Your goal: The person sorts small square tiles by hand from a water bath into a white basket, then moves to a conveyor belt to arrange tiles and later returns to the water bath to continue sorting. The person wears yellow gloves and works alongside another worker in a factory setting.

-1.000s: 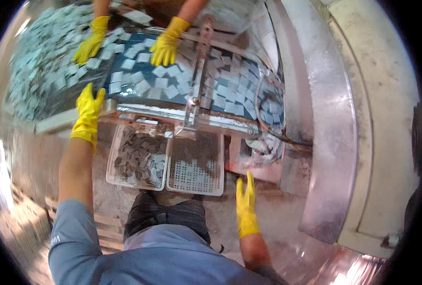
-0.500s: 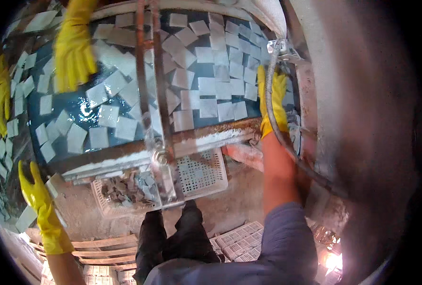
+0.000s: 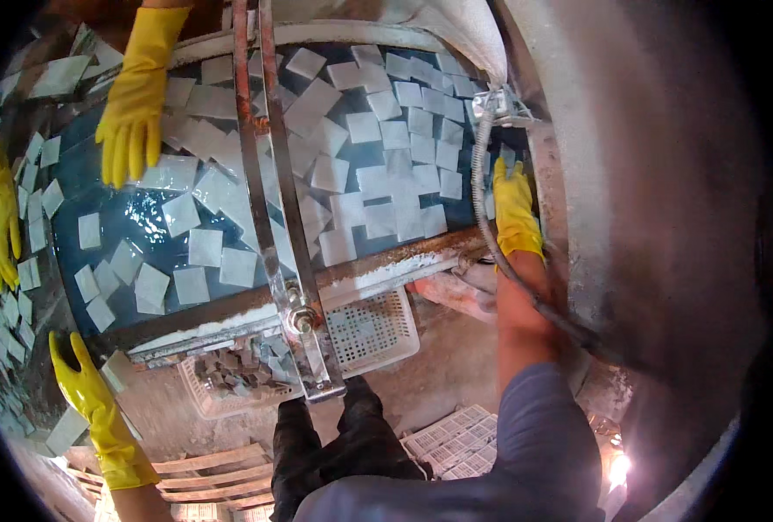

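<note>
Many pale square tiles (image 3: 372, 183) lie in the bluish water of a wide basin (image 3: 71, 230). My right hand (image 3: 515, 209), in a yellow rubber glove, reaches over the basin's right end, past a ribbed hose (image 3: 480, 174). Its fingers stretch forward, with a small tile (image 3: 507, 157) at their tips; whether they touch it is unclear. My left hand (image 3: 83, 387), also yellow-gloved, is held out beside the basin's near left corner. Its thumb and fingers are apart and nothing shows in them. Closest to it is a pale tile (image 3: 117, 371) at the edge.
Another person's yellow-gloved hands hang over the far side (image 3: 134, 109) and left (image 3: 2, 217). A rusty metal bar (image 3: 282, 174) crosses the basin. Below stands a white perforated crate (image 3: 371, 331) with broken pieces. A wooden pallet (image 3: 212, 474) and printed packages (image 3: 460, 444) lie by my legs.
My right hand has moved to the right, across the hose, and a gap of water has opened between it and the tiles. The whole view has shifted slightly; my left hand stays apart from the tiles.
</note>
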Demonstrator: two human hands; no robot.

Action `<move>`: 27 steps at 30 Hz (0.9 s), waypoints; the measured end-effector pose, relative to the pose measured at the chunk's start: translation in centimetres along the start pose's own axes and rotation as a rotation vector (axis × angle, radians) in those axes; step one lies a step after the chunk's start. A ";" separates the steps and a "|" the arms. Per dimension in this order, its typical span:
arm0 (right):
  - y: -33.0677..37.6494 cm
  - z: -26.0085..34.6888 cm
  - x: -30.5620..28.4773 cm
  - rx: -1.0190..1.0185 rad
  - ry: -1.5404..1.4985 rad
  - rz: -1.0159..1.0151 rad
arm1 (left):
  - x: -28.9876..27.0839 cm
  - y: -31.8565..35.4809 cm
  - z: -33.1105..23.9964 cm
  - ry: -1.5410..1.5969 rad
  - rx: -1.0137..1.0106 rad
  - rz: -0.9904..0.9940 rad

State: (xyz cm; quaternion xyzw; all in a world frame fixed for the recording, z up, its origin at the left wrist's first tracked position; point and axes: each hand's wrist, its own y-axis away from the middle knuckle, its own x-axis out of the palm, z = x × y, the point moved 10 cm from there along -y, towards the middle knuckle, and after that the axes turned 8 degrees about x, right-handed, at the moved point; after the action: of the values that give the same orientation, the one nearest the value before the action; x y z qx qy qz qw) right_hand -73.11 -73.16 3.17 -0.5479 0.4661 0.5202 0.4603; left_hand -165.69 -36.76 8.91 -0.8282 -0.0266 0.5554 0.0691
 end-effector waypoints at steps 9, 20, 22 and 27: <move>22.9 23.9 -7.5 -0.838 -0.193 -0.227 | -0.6 -0.1 -0.2 -0.026 0.021 -0.021; 10.9 10.8 -2.3 -0.457 -0.003 -0.255 | -1.1 0.5 0.1 0.032 -0.019 -0.045; 6.6 4.0 0.4 -0.408 0.001 -0.264 | -1.0 -0.2 -0.8 -0.052 0.005 -0.004; 3.6 2.4 -1.9 -0.501 0.015 -0.443 | -0.2 -0.4 -1.8 0.033 -0.014 0.019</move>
State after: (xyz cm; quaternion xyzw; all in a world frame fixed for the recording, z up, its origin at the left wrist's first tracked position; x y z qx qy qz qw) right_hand -77.10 -71.21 4.91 -0.7359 0.1967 0.5017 0.4099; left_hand -164.08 -36.58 9.85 -0.8380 -0.0217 0.5421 0.0584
